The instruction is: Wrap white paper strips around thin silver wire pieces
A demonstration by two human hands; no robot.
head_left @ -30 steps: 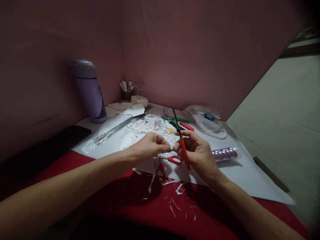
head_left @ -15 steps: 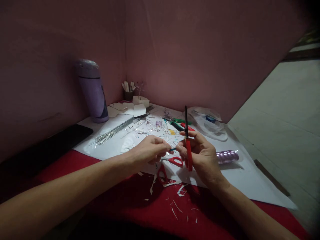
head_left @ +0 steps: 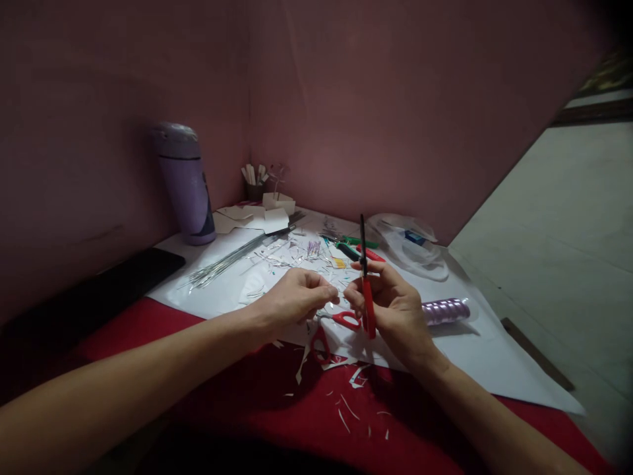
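My right hand (head_left: 395, 307) grips a slim tool with a red handle and black tip (head_left: 364, 280), held nearly upright. My left hand (head_left: 297, 297) pinches a tiny thin piece at its fingertips, close to the right hand's fingers; the piece is too small to make out. Below the hands lie red-handled scissors (head_left: 341, 321) on a white paper sheet (head_left: 475, 359), which covers a red cloth (head_left: 277, 409).
A purple bottle (head_left: 184, 181) stands at the back left beside a bundle of thin wires (head_left: 232, 254). A lilac ribbon spool (head_left: 445, 310) lies to the right, a plastic bag (head_left: 413, 247) behind it. Green and red tools (head_left: 359, 243), paper scraps and a dark flat object (head_left: 89, 297) surround them.
The red-handled tool in my right hand has swung from leaning left to nearly upright. My two hands have stayed close together.
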